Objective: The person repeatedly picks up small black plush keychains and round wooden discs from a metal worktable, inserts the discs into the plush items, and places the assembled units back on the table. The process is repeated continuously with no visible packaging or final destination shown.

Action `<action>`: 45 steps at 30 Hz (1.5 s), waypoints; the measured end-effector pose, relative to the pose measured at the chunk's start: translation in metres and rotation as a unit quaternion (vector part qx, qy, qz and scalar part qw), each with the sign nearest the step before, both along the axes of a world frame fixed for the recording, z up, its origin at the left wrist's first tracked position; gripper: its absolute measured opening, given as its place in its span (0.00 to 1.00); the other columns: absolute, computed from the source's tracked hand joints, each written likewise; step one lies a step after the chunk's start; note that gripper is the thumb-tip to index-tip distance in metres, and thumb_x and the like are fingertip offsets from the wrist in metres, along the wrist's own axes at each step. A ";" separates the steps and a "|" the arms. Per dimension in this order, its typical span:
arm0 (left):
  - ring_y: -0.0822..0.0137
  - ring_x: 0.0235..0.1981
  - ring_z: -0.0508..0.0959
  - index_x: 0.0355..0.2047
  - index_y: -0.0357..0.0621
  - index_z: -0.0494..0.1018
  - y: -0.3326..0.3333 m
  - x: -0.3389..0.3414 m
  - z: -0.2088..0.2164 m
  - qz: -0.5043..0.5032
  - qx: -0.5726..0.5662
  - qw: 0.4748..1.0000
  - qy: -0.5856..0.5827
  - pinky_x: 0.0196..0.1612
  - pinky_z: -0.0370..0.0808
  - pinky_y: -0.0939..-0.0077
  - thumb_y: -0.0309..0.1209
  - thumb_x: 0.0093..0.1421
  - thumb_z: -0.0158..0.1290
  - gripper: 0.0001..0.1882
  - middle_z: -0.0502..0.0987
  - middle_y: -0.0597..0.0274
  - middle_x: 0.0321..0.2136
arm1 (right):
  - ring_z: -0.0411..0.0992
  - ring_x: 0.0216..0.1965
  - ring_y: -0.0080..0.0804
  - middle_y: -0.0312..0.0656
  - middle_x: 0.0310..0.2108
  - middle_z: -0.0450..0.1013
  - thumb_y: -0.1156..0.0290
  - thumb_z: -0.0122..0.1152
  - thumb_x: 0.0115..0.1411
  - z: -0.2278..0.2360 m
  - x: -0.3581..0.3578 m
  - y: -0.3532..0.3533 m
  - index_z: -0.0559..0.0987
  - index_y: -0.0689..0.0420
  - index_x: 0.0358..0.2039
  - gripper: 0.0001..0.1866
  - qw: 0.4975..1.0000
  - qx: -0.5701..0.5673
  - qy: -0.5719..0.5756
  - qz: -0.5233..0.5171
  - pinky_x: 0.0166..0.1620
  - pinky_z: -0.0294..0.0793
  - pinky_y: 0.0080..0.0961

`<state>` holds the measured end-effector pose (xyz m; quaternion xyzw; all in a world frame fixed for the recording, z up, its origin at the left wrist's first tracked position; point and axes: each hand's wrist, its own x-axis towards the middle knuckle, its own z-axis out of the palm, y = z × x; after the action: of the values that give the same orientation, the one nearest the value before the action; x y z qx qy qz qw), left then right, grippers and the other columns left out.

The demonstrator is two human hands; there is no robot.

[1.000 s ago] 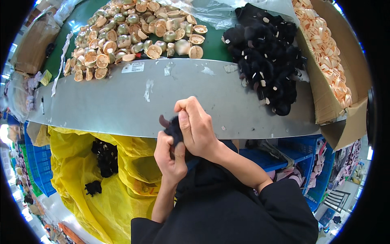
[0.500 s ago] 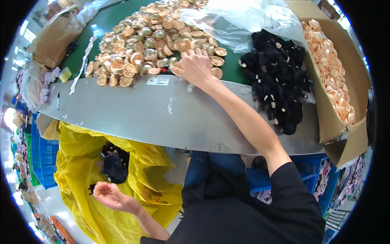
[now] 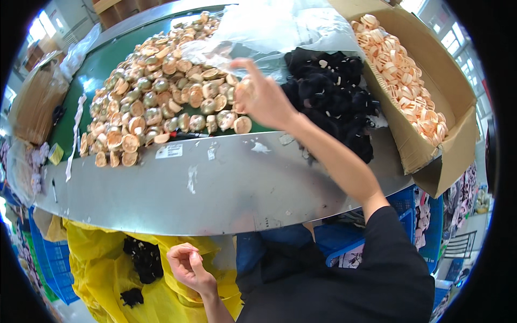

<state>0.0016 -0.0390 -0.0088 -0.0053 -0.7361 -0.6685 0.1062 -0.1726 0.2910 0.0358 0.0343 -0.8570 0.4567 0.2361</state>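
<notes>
My right hand is raised over the right end of a heap of round half shells, peach inside and gold-green outside. One half shell seems to sit between its thumb and fingers, though motion blurs it; the index finger sticks out. Beside that hand lies a pile of black plush pieces with small pale bits on them. My left hand, fingers curled and thumb drawn in, hovers over the yellow bag, with nothing visible in it. Inside the bag are black plush pieces.
A cardboard box of peach plastic parts stands at the right. Clear plastic sheeting covers the back. A red-and-black tool lies before the heap on the metal table edge. Blue crates flank the table.
The black plush piece beside my left hand has dropped into the yellow bag, and that hand has moved right. My right hand has lifted off the heap. The whole view has shifted.
</notes>
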 end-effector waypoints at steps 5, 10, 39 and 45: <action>0.77 0.25 0.63 0.34 0.41 0.65 0.026 -0.021 -0.008 -0.058 0.012 0.998 -0.010 0.29 0.61 0.84 0.22 0.62 0.46 0.02 0.69 0.63 0.28 | 0.80 0.40 0.52 0.53 0.32 0.81 0.81 0.52 0.54 0.009 -0.025 0.165 0.82 0.62 0.34 0.11 0.928 0.319 -0.070 -0.177 0.47 0.77 0.41; 0.77 0.26 0.66 0.35 0.42 0.67 0.052 -0.032 -0.011 -0.105 -0.006 0.993 -0.048 0.29 0.63 0.84 0.22 0.62 0.47 0.02 0.70 0.62 0.29 | 0.75 0.53 0.58 0.59 0.49 0.77 0.59 0.57 0.58 -0.029 -0.037 0.247 0.80 0.58 0.49 0.22 0.857 0.341 -0.271 -0.275 0.57 0.74 0.49; 0.73 0.44 0.77 0.47 0.33 0.74 0.056 -0.009 0.032 -0.164 0.146 0.971 -0.093 0.49 0.73 0.79 0.19 0.62 0.57 0.12 0.79 0.63 0.41 | 0.74 0.26 0.33 0.42 0.27 0.73 0.67 0.72 0.53 -0.003 0.205 -0.101 0.78 0.57 0.40 0.16 0.992 -0.124 -0.025 0.031 0.31 0.75 0.26; 0.76 0.38 0.74 0.44 0.35 0.73 0.052 -0.001 0.029 -0.135 0.056 0.988 -0.047 0.44 0.71 0.83 0.15 0.56 0.53 0.14 0.75 0.67 0.35 | 0.71 0.29 0.36 0.43 0.28 0.71 0.70 0.69 0.57 -0.018 0.200 -0.123 0.77 0.64 0.35 0.12 0.972 -0.209 -0.090 0.060 0.36 0.72 0.27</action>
<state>0.0005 0.0133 0.0199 -0.0673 -0.6940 -0.7166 -0.0198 0.0271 0.1684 0.0183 -0.0060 -0.7570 0.6399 0.1322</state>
